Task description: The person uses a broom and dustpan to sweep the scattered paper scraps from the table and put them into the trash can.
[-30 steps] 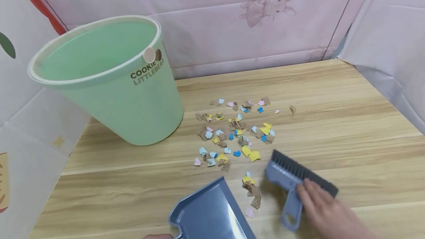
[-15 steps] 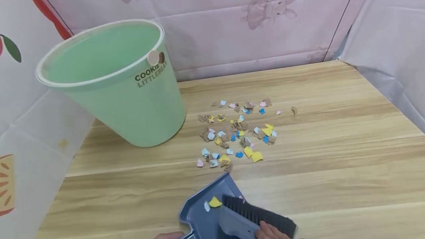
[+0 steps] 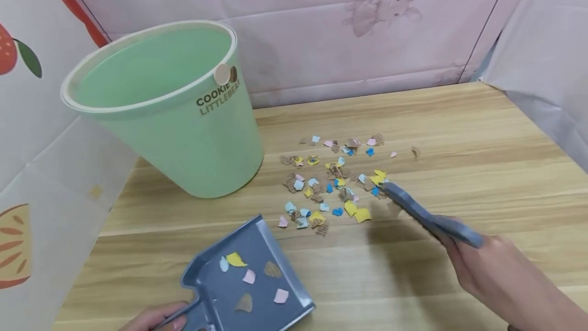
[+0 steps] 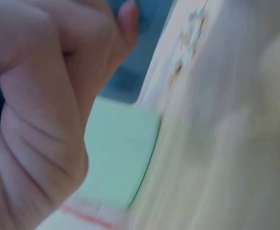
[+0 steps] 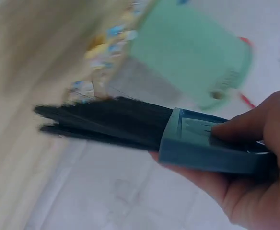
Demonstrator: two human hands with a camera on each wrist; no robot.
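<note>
My left hand [image 3: 153, 316] grips the handle of a blue-grey dustpan [image 3: 250, 275] at the table's front edge; several paper scraps lie in the pan. My right hand [image 3: 487, 264] holds a blue-grey hand brush [image 3: 424, 216], its bristle end at the right edge of a scatter of coloured paper scraps [image 3: 333, 183] on the wooden table [image 3: 459, 137]. In the right wrist view the fingers [image 5: 248, 127] curl round the brush [image 5: 145, 129], whose dark bristles point left. The left wrist view is blurred, showing curled fingers [image 4: 49, 86] against something blue.
A mint-green bucket [image 3: 170, 111] marked COOKIE LITTLEBEAR stands at the table's back left, beside the scraps. Pink printed sheeting lines the wall behind, and white sheeting hangs at the left and right sides.
The brush has left the dustpan and swung up and right to the scrap pile's right edge. The dustpan has shifted left and now shows several more scraps inside.
</note>
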